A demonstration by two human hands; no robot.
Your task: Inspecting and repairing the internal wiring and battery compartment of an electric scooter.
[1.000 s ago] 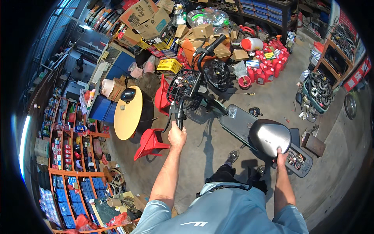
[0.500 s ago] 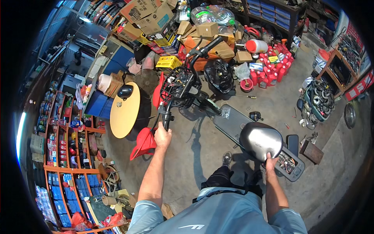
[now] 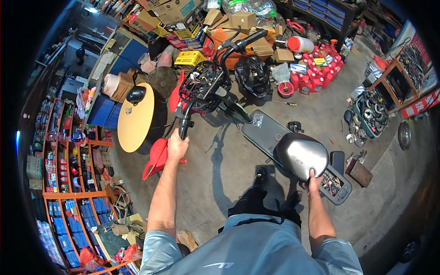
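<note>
An electric scooter stands in front of me, its handlebar to the left and its rear to the right. My left hand point(image 3: 177, 146) is closed around the near black handlebar grip point(image 3: 184, 126). A black wire basket point(image 3: 197, 89) sits at the scooter's front, with cables in and around it. My right hand point(image 3: 314, 183) grips the near edge of the glossy silver-grey seat point(image 3: 300, 153), thumb on top; its other fingers are mostly hidden beneath. The flat grey deck point(image 3: 266, 132) runs between front and seat. Behind the seat, an open rear compartment point(image 3: 332, 184) shows tangled wires.
A round yellow table point(image 3: 135, 126) with a black mirror stands left, near a red plastic piece point(image 3: 157, 158). Red bottles point(image 3: 316, 73) and a black bag point(image 3: 253, 78) lie beyond the scooter. Right are a bin of metal parts point(image 3: 370, 114) and a brown block point(image 3: 359, 173). Orange shelves point(image 3: 78, 195) line the left.
My view has shifted slightly, so most of the scene sits further left and higher. Both hands keep their hold on the grip and the seat.
</note>
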